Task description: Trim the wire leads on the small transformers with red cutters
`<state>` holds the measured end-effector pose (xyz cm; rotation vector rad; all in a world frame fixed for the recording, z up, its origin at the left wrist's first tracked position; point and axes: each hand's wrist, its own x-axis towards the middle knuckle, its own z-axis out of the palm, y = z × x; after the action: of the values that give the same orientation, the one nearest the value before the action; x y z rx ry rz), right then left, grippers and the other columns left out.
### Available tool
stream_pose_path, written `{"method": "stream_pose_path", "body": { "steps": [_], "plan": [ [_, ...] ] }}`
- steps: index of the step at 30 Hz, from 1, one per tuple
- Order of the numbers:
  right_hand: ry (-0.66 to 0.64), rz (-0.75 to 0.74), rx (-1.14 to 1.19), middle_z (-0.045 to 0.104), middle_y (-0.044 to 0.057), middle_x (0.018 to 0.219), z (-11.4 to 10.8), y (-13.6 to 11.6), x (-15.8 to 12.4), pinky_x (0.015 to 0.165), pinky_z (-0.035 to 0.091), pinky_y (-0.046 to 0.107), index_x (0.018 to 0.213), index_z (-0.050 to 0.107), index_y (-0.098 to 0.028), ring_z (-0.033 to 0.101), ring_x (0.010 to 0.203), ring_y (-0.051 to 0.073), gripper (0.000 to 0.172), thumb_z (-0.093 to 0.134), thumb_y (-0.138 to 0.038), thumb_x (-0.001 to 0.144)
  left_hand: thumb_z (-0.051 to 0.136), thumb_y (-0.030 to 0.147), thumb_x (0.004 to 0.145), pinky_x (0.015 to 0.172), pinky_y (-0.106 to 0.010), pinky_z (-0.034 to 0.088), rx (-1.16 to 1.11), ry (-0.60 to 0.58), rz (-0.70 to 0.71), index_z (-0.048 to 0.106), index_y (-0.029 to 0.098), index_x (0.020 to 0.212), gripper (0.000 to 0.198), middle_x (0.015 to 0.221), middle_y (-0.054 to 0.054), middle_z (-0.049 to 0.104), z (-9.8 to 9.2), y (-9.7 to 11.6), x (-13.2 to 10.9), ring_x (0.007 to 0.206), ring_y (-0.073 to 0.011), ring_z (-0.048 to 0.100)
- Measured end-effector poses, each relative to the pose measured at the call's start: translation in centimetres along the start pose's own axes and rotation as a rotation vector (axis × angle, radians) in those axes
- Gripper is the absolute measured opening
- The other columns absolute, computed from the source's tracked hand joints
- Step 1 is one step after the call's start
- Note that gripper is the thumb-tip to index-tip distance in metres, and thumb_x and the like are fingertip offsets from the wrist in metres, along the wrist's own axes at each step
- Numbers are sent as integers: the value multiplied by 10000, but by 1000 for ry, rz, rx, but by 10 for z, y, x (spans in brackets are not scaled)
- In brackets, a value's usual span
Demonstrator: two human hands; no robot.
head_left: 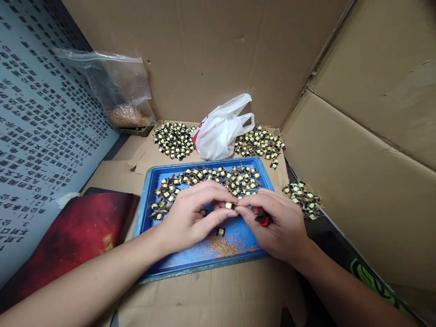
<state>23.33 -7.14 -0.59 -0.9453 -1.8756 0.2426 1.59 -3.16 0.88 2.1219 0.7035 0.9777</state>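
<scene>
Between the thumb and forefinger of my left hand is a small black transformer with a yellow-wrapped middle. My right hand meets it from the other side, thumb and forefinger pinched at its wire end. Tucked in the right palm are red-handled cutters, mostly hidden by the fingers. Both hands are above a blue tray. Many similar transformers with copper-coloured leads fill its far half. Below the hands lie one loose transformer and a scatter of wire clippings.
Behind the tray, a white plastic bag stands between two transformer heaps. Another heap lies right of the tray. A zip bag of copper-coloured bits leans at the back left. Cardboard walls enclose the back and right.
</scene>
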Motion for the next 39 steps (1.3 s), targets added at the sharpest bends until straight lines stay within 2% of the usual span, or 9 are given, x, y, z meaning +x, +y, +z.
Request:
{"method": "stream_pose_path", "body": {
  "steps": [5, 8, 11, 13, 18, 25, 30, 34, 39],
  "plan": [
    [-4, 64, -6, 753, -15, 803, -2, -2, 0, 667, 556, 294, 953, 668, -254, 690, 682, 157, 177, 652, -81, 916, 816, 291, 927, 787, -288, 567, -262, 77, -175, 795, 206, 1058, 157, 989, -66, 754, 3, 0, 3, 897, -181, 698],
    [-25, 198, -1, 654, -46, 705, -2, -4, -2, 564, 499, 259, 945, 598, -250, 617, 582, 134, 150, 661, -123, 897, 891, 298, 838, 759, -264, 555, -419, 198, -201, 797, 198, 961, 184, 973, -56, 694, 5, -3, 5, 884, -169, 654],
    [-70, 389, 106, 538, -69, 709, -1, -5, -4, 468, 436, 222, 1027, 520, -251, 525, 532, 110, 256, 674, -144, 853, 911, 314, 809, 673, -227, 497, -500, 281, -253, 778, 193, 927, 215, 846, -7, 591, 5, -7, 6, 750, -124, 554],
    [-90, 442, 187, 581, -34, 822, 0, -5, -5, 521, 501, 218, 1103, 507, -247, 593, 629, 125, 322, 666, -141, 845, 873, 329, 859, 630, -220, 457, -572, 282, -322, 749, 206, 1002, 226, 777, 25, 537, 5, -9, 5, 676, -105, 501],
    [-77, 410, 313, 707, 57, 1062, 4, 0, -9, 816, 638, 295, 1265, 590, -249, 747, 950, 185, 337, 661, -170, 945, 769, 321, 954, 591, -218, 411, -754, 268, -356, 654, 223, 1051, 180, 745, 43, 525, 2, -12, 2, 633, -95, 493],
    [-71, 370, 272, 780, 105, 1258, 4, 4, -9, 990, 634, 434, 1372, 679, -270, 779, 1069, 238, 357, 674, -245, 1016, 782, 336, 940, 607, -223, 440, -738, 255, -389, 620, 204, 1052, 238, 719, 41, 580, 0, -10, 3, 628, -99, 523],
    [-17, 368, 241, 808, 90, 1166, 8, 5, -10, 952, 656, 403, 1348, 708, -247, 803, 989, 231, 338, 671, -230, 1012, 811, 364, 928, 569, -207, 453, -782, 228, -424, 615, 186, 1070, 300, 707, 35, 633, 1, -8, 4, 597, -93, 559],
    [-9, 411, 257, 802, 82, 1178, 9, 5, -11, 924, 666, 381, 1327, 721, -259, 812, 966, 225, 323, 690, -246, 1006, 816, 344, 932, 562, -184, 442, -768, 234, -389, 623, 179, 1070, 290, 700, 47, 614, 2, -11, 4, 581, -74, 559],
    [-3, 413, 275, 805, 76, 1174, 8, 3, -11, 930, 665, 375, 1334, 717, -264, 813, 961, 215, 333, 691, -247, 1003, 829, 313, 923, 581, -173, 471, -737, 236, -364, 652, 178, 1082, 273, 808, 20, 649, 3, -14, 3, 609, -62, 573]
  ]
}}
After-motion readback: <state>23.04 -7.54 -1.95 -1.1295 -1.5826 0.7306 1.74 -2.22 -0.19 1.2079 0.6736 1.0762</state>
